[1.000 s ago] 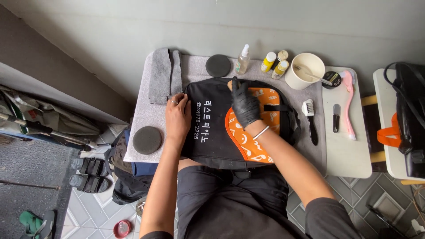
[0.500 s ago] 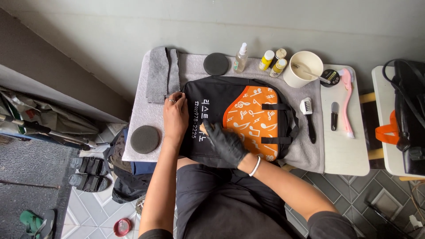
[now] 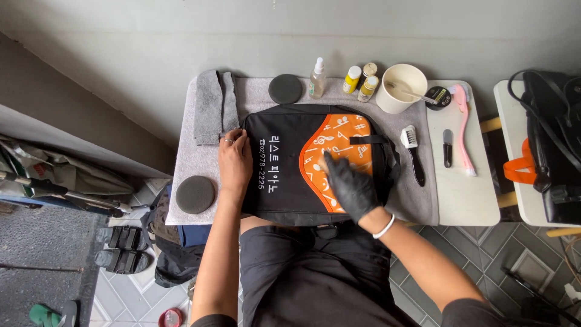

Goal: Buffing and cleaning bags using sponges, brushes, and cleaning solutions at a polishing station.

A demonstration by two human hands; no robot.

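The right hand (image 3: 351, 188), black-gloved and open, is pressed flat on the orange panel of the black fabric backpack (image 3: 284, 163), which is steadied by the bare, open left hand (image 3: 235, 158). The backpack is laid on the grey-towelled tabletop (image 3: 187, 163); right of it lies a black-handled brush (image 3: 413, 151).

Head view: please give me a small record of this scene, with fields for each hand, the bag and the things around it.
left hand: bare, flat on the black part of the bag's left edge
right hand: in a black glove, pressed on the orange panel; whether it holds something cannot be told
bag: black with an orange front panel, lying flat on a grey mat
behind bag: spray bottle, two small yellow bottles, white cup
right of bag: brush
left: folded grey cloth, round dark pad
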